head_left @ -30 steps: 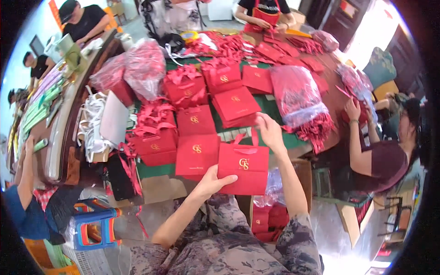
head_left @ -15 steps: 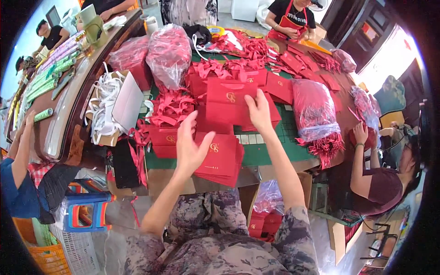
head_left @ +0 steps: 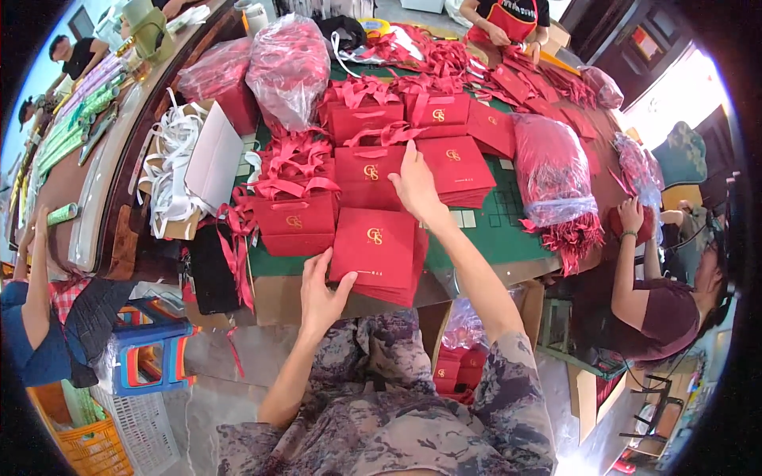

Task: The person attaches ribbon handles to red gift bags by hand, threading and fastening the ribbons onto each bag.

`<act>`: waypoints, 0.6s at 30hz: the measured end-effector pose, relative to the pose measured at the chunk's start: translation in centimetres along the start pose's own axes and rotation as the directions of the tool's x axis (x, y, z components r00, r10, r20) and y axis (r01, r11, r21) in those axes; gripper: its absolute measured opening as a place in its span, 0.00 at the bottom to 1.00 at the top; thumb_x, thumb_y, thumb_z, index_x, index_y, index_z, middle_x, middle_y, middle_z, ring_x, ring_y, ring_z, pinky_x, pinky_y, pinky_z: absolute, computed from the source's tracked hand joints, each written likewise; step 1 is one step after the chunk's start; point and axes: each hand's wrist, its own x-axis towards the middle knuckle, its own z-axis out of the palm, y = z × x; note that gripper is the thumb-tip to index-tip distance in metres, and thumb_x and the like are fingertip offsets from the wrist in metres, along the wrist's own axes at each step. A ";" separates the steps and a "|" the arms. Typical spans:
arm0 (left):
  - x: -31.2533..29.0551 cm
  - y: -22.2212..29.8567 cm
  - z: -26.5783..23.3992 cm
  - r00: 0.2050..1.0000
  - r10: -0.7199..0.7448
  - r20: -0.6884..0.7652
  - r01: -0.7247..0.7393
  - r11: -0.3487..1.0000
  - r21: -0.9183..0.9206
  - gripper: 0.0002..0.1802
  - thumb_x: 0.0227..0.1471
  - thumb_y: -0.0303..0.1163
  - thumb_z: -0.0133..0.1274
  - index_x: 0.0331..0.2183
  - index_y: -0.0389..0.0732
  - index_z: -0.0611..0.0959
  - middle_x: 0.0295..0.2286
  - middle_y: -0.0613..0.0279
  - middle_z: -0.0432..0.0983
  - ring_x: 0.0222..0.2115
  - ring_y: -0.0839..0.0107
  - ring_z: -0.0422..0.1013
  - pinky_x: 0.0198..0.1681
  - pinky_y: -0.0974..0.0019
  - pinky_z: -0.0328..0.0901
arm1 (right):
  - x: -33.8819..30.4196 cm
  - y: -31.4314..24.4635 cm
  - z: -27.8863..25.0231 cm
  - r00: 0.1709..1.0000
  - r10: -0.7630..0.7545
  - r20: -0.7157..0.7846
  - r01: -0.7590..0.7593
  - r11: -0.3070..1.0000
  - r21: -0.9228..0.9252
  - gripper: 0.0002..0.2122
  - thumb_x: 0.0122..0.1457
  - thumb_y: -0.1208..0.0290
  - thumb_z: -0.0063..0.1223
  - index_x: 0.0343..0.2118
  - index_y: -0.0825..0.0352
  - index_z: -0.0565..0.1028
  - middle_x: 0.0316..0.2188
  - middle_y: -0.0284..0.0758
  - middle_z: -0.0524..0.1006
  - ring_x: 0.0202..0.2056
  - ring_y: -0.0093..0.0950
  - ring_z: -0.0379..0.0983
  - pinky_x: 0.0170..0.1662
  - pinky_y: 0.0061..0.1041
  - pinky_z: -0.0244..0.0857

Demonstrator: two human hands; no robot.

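Flat red paper bags with gold lettering lie stacked (head_left: 375,247) at the table's near edge. My left hand (head_left: 321,300) is at the stack's lower left corner, its thumb over the top bag and its fingers along the left edge. Beyond the stack stands a red paper bag with a ribbon handle (head_left: 371,173), in a row with others like it. My right hand (head_left: 416,184), fingers stretched out, rests against that bag's right side. A second stack of flat red bags (head_left: 454,168) lies just right of this hand.
Ribbon-handled bags (head_left: 294,226) stand at the left, beside a box of white ribbons (head_left: 178,170). Plastic-wrapped red bundles (head_left: 290,71) (head_left: 553,170) flank the green mat (head_left: 516,250). Co-workers sit right (head_left: 667,317), left (head_left: 32,325) and across (head_left: 508,24).
The bag by my right hand has gone from raised and tilted to standing in the row. My left hand has come down to the near stack's edge. The view has shifted slightly.
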 end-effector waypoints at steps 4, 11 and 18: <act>0.0 0.5 0.3 1.000 0.022 -0.022 -0.021 0.999 0.043 0.34 0.50 0.38 0.63 0.56 0.34 0.72 0.49 0.46 0.69 0.51 0.49 0.67 0.55 0.54 0.63 | -4.3 -1.4 -4.4 0.980 -0.200 0.002 0.200 0.977 -0.076 0.25 0.55 0.68 0.61 0.54 0.72 0.68 0.46 0.53 0.72 0.49 0.51 0.70 0.51 0.43 0.66; -0.4 0.6 1.0 0.992 0.119 -0.044 -0.110 0.981 0.160 0.33 0.51 0.35 0.62 0.56 0.34 0.72 0.49 0.45 0.69 0.50 0.50 0.67 0.55 0.55 0.62 | -9.9 -0.6 -5.6 0.980 -0.101 0.173 0.109 0.993 -0.034 0.21 0.51 0.65 0.65 0.46 0.67 0.73 0.44 0.42 0.73 0.47 0.44 0.70 0.48 0.38 0.67; -0.7 1.4 1.4 0.980 0.195 -0.037 -0.179 0.950 0.256 0.33 0.51 0.34 0.62 0.57 0.36 0.72 0.49 0.47 0.69 0.50 0.50 0.66 0.54 0.55 0.62 | -11.5 -0.3 -5.5 0.996 -0.087 -0.031 0.090 0.985 0.149 0.21 0.50 0.69 0.66 0.46 0.66 0.73 0.45 0.41 0.72 0.48 0.42 0.69 0.49 0.36 0.67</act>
